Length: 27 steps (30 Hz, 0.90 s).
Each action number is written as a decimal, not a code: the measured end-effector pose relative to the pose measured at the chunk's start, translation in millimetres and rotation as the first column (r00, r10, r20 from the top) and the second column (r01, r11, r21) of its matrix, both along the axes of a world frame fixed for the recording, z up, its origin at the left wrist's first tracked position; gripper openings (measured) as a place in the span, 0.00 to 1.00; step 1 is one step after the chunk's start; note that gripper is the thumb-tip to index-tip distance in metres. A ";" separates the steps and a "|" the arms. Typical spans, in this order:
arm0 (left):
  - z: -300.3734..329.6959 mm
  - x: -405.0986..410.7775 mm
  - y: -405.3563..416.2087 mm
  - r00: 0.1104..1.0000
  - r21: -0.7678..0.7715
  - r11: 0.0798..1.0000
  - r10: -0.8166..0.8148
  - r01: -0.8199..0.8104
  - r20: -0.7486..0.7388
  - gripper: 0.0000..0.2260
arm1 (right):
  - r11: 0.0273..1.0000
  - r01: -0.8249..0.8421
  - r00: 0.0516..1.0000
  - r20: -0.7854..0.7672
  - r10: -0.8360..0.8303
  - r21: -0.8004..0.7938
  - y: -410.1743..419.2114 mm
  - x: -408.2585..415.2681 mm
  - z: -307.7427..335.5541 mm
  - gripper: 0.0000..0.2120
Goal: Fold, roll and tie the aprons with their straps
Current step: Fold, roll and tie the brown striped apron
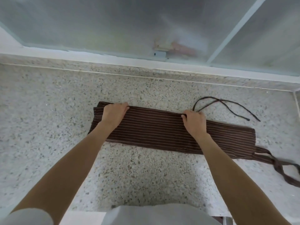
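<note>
Both hands, left (114, 113) and right (194, 121), pinch the far edge of the folded striped apron (154, 130) on the table (48, 111).

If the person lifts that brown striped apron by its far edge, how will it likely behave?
The brown striped cloth apron would probably drape and sag: it lies flat in soft folded layers under the left hand and right hand. Its thin dark straps lie in loose curves on the speckled stone counter, so they would likely dangle and trail.
</note>
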State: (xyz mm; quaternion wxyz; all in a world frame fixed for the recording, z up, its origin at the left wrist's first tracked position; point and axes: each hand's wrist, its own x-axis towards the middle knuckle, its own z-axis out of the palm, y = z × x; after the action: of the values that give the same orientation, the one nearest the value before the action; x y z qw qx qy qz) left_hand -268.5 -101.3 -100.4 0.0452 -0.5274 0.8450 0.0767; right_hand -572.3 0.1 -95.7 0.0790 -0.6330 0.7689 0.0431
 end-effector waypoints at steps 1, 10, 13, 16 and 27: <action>0.0 -1.6 -4.5 0.999 0.000 1.000 -0.010 0.010 0.033 0.14 | 1.000 0.010 1.000 -0.017 -0.010 -0.015 0.4 -0.1 -2.5 0.13; -8.0 -15.3 -2.9 0.988 -0.267 0.962 -0.094 0.058 -0.122 0.07 | 0.988 0.090 0.996 -0.012 -0.092 -0.126 6.5 7.8 -17.0 0.07; -4.6 -51.0 28.4 0.919 -0.198 0.957 -0.263 0.210 -0.295 0.12 | 0.965 0.097 0.991 0.117 -0.070 -0.242 22.5 17.2 -21.5 0.13; -12.5 -85.8 68.6 0.920 0.038 0.951 -0.285 0.306 -0.268 0.28 | 0.969 0.033 0.990 0.140 0.002 -0.243 46.1 36.3 -27.3 0.21; -39.1 -84.4 88.8 0.961 0.214 0.938 -0.277 0.273 -0.010 0.41 | 0.977 0.197 0.979 0.040 -0.201 0.077 117.4 -6.2 -45.6 0.30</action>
State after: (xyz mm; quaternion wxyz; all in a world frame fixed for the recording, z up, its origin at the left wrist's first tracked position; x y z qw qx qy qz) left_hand -352.9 -12.4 -139.5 0.1202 -0.3972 0.8966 0.1545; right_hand -578.5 117.5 -141.4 0.1242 -0.5505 0.8241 0.0478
